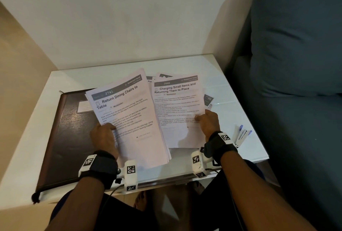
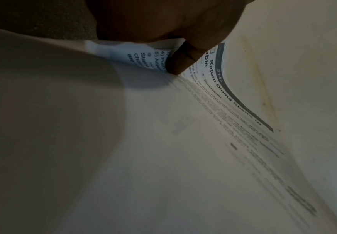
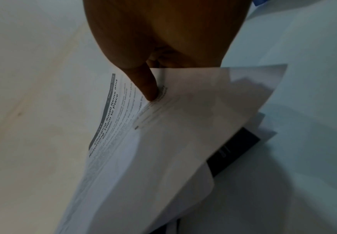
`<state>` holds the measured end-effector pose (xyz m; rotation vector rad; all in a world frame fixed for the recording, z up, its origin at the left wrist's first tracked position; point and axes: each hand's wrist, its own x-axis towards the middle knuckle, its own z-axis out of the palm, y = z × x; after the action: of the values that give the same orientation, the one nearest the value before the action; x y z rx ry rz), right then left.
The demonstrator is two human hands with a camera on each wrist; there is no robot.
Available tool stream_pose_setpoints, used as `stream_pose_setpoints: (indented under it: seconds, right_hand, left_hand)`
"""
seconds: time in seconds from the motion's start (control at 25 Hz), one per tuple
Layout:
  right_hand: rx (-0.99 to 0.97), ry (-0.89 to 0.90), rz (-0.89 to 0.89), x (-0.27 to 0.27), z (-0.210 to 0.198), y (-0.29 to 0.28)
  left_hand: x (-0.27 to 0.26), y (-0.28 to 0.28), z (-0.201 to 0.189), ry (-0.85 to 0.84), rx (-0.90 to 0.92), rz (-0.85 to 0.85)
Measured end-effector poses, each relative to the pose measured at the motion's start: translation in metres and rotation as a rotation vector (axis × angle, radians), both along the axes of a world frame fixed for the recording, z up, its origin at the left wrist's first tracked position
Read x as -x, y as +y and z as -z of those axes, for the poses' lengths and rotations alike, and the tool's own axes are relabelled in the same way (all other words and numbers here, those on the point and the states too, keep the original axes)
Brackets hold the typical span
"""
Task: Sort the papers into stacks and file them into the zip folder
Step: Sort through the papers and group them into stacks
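Observation:
My left hand (image 1: 104, 135) grips a bundle of printed sheets (image 1: 127, 117) headed "Return Dining Chairs to Table", raised and tilted over the table; its thumb (image 2: 180, 61) presses on the top page (image 2: 183, 142). My right hand (image 1: 208, 122) pinches a second bundle (image 1: 177, 108) headed "Charging Small Items and Returning Them to Place", thumb (image 3: 148, 85) on the top page (image 3: 163, 142). A dark brown zip folder (image 1: 61, 138) lies shut at the table's left, partly under the left bundle. More papers (image 1: 208, 100) lie beneath the right bundle, mostly hidden.
The white table (image 1: 231, 101) stands in a corner against cream walls. A stapler with purple parts (image 1: 242, 135) lies near the right edge. A blue-grey sofa (image 1: 296, 64) fills the right side. My legs and bare feet show below the table's front edge.

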<state>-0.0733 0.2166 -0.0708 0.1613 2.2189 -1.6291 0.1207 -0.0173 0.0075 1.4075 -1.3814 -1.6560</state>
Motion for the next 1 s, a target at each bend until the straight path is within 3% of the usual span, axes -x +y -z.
stream_pose_setpoints:
  seconds: [0.32,0.64,1.0]
  right_hand:
    - [0.050,-0.005,-0.060,-0.015,-0.010,-0.018]
    - [0.116,0.049,-0.271,-0.042,-0.042,-0.045]
    - [0.251,0.008,-0.282,-0.057,-0.049,-0.052]
  left_hand:
    - [0.002,-0.005,0.006,0.011,-0.062,0.014]
    - [0.009,-0.008,0.017,0.031,-0.086,0.093]
    - [0.005,-0.012,0.022,-0.034,-0.091,0.068]
